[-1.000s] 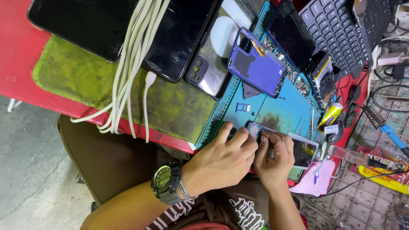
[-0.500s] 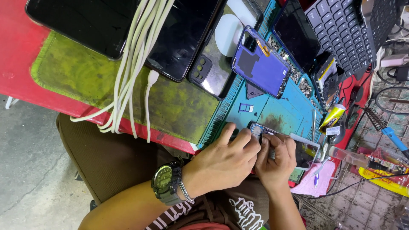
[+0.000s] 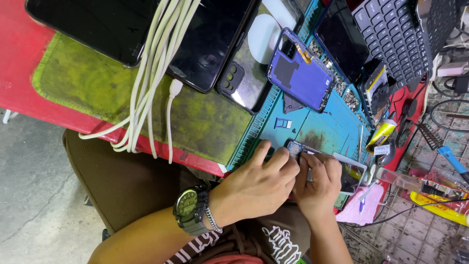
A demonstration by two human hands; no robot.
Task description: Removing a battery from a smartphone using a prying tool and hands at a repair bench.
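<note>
Here | left hand (image 3: 259, 183), right hand (image 3: 317, 188) both gripping flat opened phone (image 3: 312, 151) | ribbed teal mat (image 3: 317, 127)

Left forearm: enters from 7 o'clock, angled toward 2 o'clock, wrist nearly straight.
Left hand (image 3: 259, 183): palm down, fingers curled, tips pointing to 1 o'clock.
Right forearm: rises from 6 o'clock toward 12 o'clock.
Right hand (image 3: 317, 188): fingers bent, pressed against the left hand's knuckles.
</note>
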